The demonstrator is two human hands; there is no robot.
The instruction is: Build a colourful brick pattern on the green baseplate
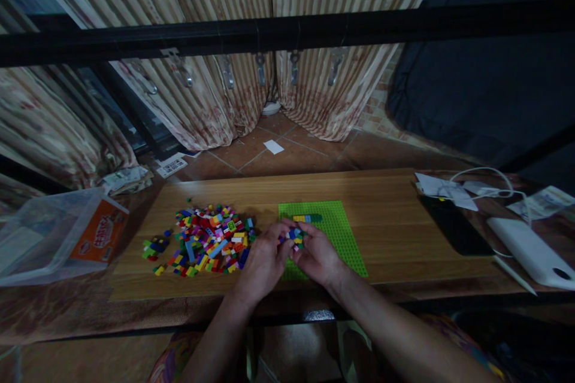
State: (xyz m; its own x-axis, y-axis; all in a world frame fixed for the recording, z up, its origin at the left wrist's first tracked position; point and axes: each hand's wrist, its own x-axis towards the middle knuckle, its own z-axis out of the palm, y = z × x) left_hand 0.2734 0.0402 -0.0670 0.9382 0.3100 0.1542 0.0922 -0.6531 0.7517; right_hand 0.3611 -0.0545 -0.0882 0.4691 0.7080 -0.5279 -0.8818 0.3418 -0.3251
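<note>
From the head view, we see the left hand [265, 254] and right hand [317, 254] meet over the green baseplate [339, 233], both closed around a small cluster of bricks [295, 236], held low for steadiness. The loose brick pile [204, 239] lies on the counter [386, 203] just left, within easy reach.

hands: left hand [262, 256] and right hand [317, 255] meet over the near-left part of the baseplate [341, 233], fingers pinched on a small brick cluster [295, 237]
baseplate: green, flat on the board [386, 191]; short brick row [307, 218] stuck near its far edge
pile: loose bricks [206, 239] just left of the left hand, a few strays further left
left side: clear bin [58, 233] with orange label
right side: phone [453, 224], white power bank [530, 251], cable [489, 176], papers
back: striped curtains [215, 96], black bar [287, 33]
</note>
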